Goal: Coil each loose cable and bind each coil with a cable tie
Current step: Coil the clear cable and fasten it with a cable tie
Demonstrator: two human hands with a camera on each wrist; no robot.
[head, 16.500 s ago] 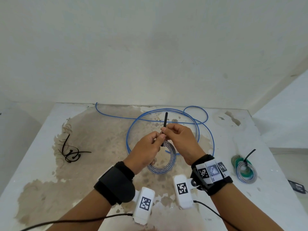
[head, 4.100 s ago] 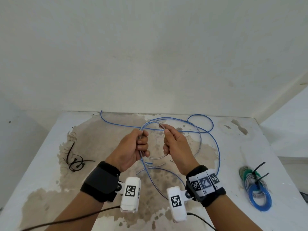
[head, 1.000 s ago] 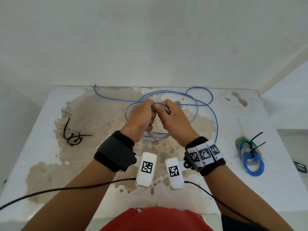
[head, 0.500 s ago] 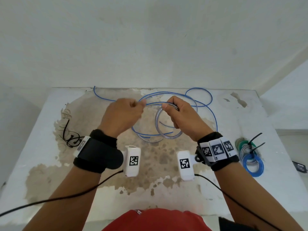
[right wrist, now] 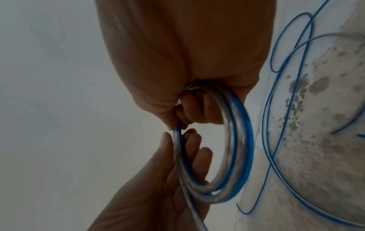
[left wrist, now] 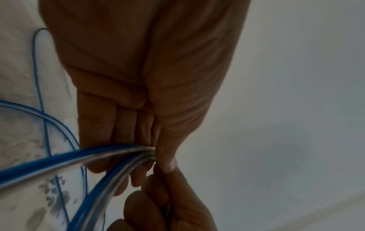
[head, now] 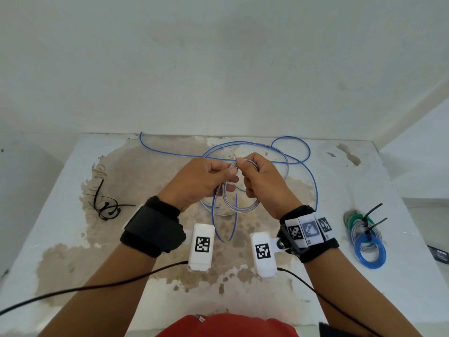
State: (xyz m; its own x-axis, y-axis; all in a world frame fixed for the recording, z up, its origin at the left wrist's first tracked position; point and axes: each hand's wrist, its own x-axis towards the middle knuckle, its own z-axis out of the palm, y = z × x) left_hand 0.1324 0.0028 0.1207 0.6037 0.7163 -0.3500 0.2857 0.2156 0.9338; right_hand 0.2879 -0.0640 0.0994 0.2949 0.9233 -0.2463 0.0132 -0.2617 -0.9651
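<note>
My right hand (head: pixel 244 166) grips a small coil (head: pixel 243 210) of blue and clear cable, held above the table with its loops hanging below the fingers. My left hand (head: pixel 228 172) touches the right one and pinches a strand of the same cable against the coil's top. The rest of the loose blue cable (head: pixel 315 186) lies in wide loops on the table behind and to the right. In the right wrist view the coil (right wrist: pixel 245 136) hangs from my curled fingers. In the left wrist view my thumb and fingers pinch the strands (left wrist: pixel 138 150).
Several black cable ties (head: pixel 107 206) lie in a tangle at the left of the stained white table (head: pixel 73 239). Bound coils (head: pixel 357 231) with black ties sit near the right edge. A wall runs close behind the table. A dark object (head: pixel 437 255) lies off the table, right.
Half a second ago my hands were apart with a strand stretched between them. My left hand has since swung right and brought that strand to the coil in my right hand.
</note>
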